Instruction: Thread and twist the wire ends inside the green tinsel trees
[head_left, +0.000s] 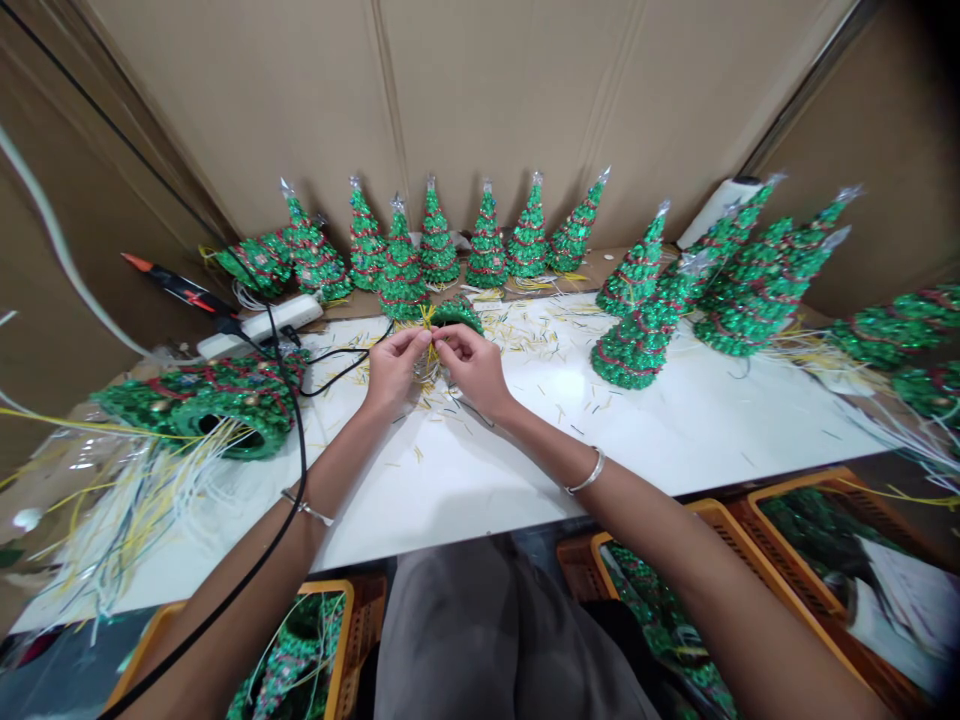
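Observation:
My left hand (396,366) and my right hand (474,366) meet over the middle of the white table top (450,480). Both are closed, fingertips pinching a small bunch of thin yellow wires (427,315) that fans out above them. Just behind the fingers a small green tinsel Christmas tree (459,312) lies on its side, its base partly hidden by my hands. Darker thin strands show below the fingers, too small to make out. Short yellow and dark wire clippings (536,335) are scattered around.
Several decorated trees (487,240) stand along the cardboard wall, more at the right (637,340). A larger tree (217,400) lies left, wires spilling from its base. A soldering iron (180,285), power strip (262,325) and black cable (302,440) are at left. Orange baskets (349,640) sit below.

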